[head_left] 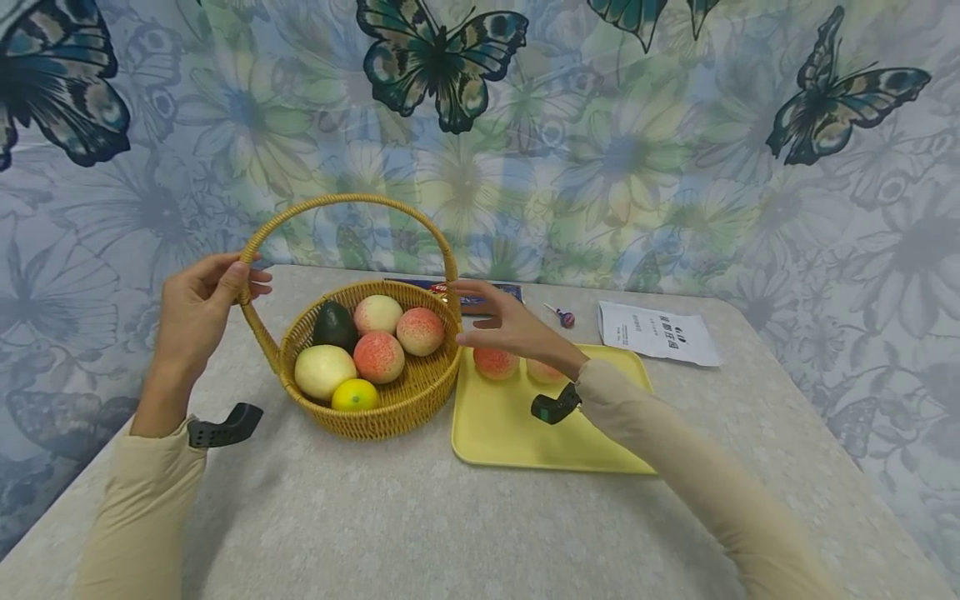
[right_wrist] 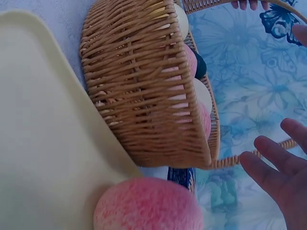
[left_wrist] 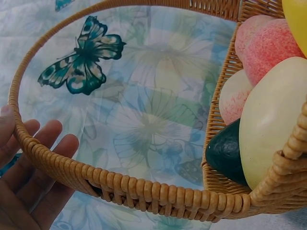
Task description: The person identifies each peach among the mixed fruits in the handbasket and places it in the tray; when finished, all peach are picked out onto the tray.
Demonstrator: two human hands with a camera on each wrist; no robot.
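Observation:
A wicker basket [head_left: 390,417] with a tall hoop handle [head_left: 352,200] stands on the table. It holds an avocado [head_left: 334,325], three peaches [head_left: 378,357], a pale yellow fruit [head_left: 324,372] and a lemon [head_left: 355,395]. My left hand [head_left: 247,279] holds the handle's left side between thumb and fingers; in the left wrist view the fingers [left_wrist: 53,143] lie behind the handle [left_wrist: 120,187]. My right hand [head_left: 487,321] hovers by the basket's right rim, fingers spread and holding nothing. Below it, a yellow tray [head_left: 525,433] carries two peaches [head_left: 495,363]. The right wrist view shows one peach [right_wrist: 148,203] close up.
Behind the basket lies a blue packet [head_left: 480,293]. A lollipop [head_left: 562,317] and a printed paper sheet [head_left: 658,333] lie at the back right. A butterfly-patterned cloth [head_left: 442,67] hangs behind the table. The table's front half is bare grey surface [head_left: 375,525].

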